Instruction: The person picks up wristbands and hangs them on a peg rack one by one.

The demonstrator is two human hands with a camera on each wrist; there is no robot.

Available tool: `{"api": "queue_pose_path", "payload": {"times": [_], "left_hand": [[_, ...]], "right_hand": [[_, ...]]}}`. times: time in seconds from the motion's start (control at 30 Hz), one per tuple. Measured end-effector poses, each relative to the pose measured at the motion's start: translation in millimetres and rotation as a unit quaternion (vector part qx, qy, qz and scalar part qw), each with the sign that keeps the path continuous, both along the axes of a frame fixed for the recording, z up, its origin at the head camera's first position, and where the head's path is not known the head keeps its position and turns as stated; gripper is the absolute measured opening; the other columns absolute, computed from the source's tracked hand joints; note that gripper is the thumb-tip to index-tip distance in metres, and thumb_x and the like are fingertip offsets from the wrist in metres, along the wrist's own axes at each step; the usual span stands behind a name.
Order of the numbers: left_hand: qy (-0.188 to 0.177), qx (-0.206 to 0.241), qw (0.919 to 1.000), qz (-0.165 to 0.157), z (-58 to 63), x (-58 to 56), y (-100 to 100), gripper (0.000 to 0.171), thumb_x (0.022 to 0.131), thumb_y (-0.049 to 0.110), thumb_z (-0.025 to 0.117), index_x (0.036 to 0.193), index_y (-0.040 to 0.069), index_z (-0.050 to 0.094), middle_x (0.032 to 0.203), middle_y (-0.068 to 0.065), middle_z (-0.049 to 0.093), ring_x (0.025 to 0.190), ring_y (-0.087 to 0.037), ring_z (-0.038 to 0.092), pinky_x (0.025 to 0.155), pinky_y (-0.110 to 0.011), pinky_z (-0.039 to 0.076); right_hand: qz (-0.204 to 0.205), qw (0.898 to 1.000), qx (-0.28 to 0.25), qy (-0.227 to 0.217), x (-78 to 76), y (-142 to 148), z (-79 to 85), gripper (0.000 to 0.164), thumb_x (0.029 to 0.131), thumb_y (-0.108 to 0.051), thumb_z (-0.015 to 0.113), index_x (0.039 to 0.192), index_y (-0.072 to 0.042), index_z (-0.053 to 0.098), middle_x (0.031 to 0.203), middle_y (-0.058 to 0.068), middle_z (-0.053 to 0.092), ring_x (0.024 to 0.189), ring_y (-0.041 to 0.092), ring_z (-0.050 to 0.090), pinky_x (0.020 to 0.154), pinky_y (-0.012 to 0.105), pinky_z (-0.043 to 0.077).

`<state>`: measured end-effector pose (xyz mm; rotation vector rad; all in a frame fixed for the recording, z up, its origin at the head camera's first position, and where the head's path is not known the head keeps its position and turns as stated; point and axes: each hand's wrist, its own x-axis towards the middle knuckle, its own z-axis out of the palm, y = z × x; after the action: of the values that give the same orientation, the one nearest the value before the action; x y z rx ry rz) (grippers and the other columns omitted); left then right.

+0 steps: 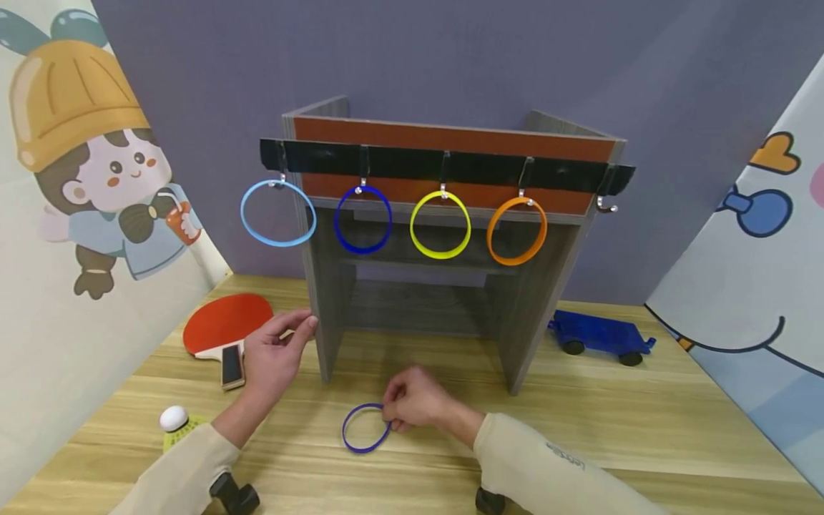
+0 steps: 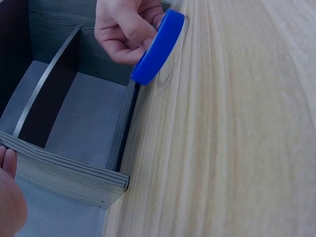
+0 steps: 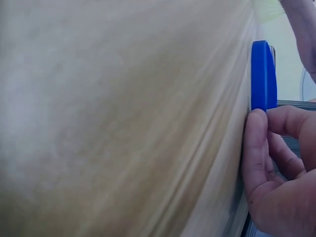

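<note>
My right hand (image 1: 417, 399) pinches a dark blue ring (image 1: 366, 452) at its right side, low in front of the grey wooden shelf unit (image 1: 543, 300). In the left wrist view the ring (image 2: 159, 47) stands tilted close over the wood surface, thumb and fingers at its edge. The right wrist view shows the ring (image 3: 264, 74) edge-on above the fingertips (image 3: 256, 121). My left hand (image 1: 277, 350) is raised beside the unit's left panel, thumb and forefinger close together at the panel's edge. In the left wrist view only part of that hand (image 2: 10, 197) shows.
A black rail (image 1: 405, 161) with hooks crosses the unit's top; light blue (image 1: 279, 244), blue (image 1: 363, 250), yellow (image 1: 440, 254) and orange rings (image 1: 515, 260) hang there. The rightmost hook (image 1: 606, 206) is bare. Around stand a red paddle (image 1: 225, 322), a shuttlecock (image 1: 175, 420) and a blue toy cart (image 1: 599, 332).
</note>
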<state>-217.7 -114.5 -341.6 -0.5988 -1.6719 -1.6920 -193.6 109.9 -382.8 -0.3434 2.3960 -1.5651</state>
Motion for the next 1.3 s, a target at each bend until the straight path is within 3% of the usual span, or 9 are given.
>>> {"api": "queue_pose_path", "payload": {"times": [0.2, 0.43, 0.73, 1.17, 1.3], "left_hand": [[0.0, 0.016, 0.9998, -0.012, -0.5, 0.2, -0.2, 0.014, 0.079, -0.02, 0.063, 0.093, -0.021, 0.063, 0.082, -0.007, 0.068, 0.069, -0.007, 0.064, 0.064, -0.019, 0.055], [-0.006, 0.005, 1.0, -0.005, 0.1, 1.5, -0.4, 0.013, 0.081, -0.017, 0.064, 0.093, -0.02, 0.064, 0.08, -0.018, 0.066, 0.068, -0.007, 0.064, 0.064, -0.019, 0.055], [-0.003, 0.002, 1.0, -0.003, -0.4, 0.9, 0.2, 0.013, 0.081, -0.017, 0.064, 0.094, -0.019, 0.064, 0.08, -0.019, 0.066, 0.068, -0.007, 0.064, 0.064, -0.019, 0.055], [0.003, 0.003, 1.0, -0.005, 1.0, 0.5, 1.3, 0.013, 0.08, -0.018, 0.064, 0.094, -0.02, 0.063, 0.08, -0.021, 0.065, 0.069, -0.008, 0.063, 0.063, -0.018, 0.055], [0.002, 0.009, 0.9999, -0.011, 0.2, 0.4, 1.5, 0.013, 0.081, -0.017, 0.064, 0.093, -0.02, 0.063, 0.079, -0.022, 0.064, 0.068, -0.008, 0.063, 0.064, -0.019, 0.055]], "right_hand": [[0.012, 1.0, 0.009, -0.005, 7.5, 7.0, 3.9, 0.011, 0.072, 0.01, 0.061, 0.071, 0.0, 0.058, 0.053, 0.011, 0.058, 0.042, 0.014, 0.057, 0.041, 0.031, 0.054], [0.036, 0.999, -0.01, -0.021, 14.4, 23.2, 8.7, 0.009, 0.072, 0.009, 0.061, 0.075, 0.002, 0.058, 0.058, 0.011, 0.06, 0.046, 0.015, 0.059, 0.044, 0.029, 0.055], [0.036, 0.993, -0.1, -0.052, 23.3, 45.0, 21.1, 0.011, 0.075, 0.008, 0.068, 0.076, 0.004, 0.057, 0.066, 0.014, 0.06, 0.054, 0.02, 0.062, 0.05, 0.029, 0.056], [0.005, 0.981, -0.192, 0.001, 28.4, 64.1, 43.8, 0.012, 0.076, 0.006, 0.068, 0.074, 0.001, 0.057, 0.073, 0.019, 0.064, 0.064, 0.024, 0.066, 0.058, 0.034, 0.058], [0.002, 0.971, -0.239, 0.02, 34.2, 67.2, 48.7, 0.013, 0.077, 0.01, 0.067, 0.074, 0.001, 0.057, 0.073, 0.015, 0.064, 0.065, 0.022, 0.067, 0.06, 0.033, 0.058]]}}
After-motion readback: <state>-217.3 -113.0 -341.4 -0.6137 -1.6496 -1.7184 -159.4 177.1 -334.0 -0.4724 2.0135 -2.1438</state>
